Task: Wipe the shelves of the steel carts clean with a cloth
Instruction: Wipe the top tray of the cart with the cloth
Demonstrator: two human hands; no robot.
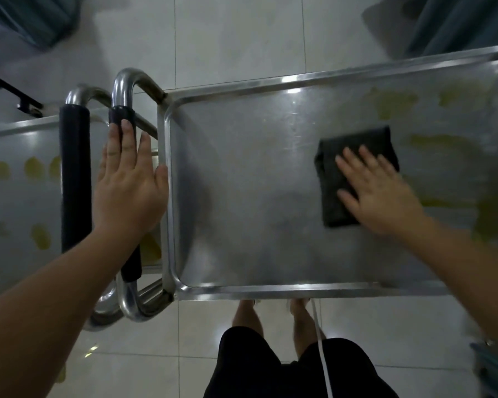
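Right hand (381, 193) flat, pressing folded dark cloth (354, 173) on steel cart shelf (242, 196); left hand (128, 179) spread, bracing black-padded handle (121, 116). Risk: yellow smears (431, 142) spreading, cart rolling.

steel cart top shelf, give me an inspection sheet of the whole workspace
surface: top shelf bare steel on its left part, yellowish smears on its right part
job's things: dark folded cloth flat on the shelf; second cart at left, also smeared
clutter: nothing seen
hands: left hand open over the padded handle; right hand flat, pressing the cloth
cables: white cord hanging by the person's legs
surroundings: pale tiled floor, dark fabric in the top corners
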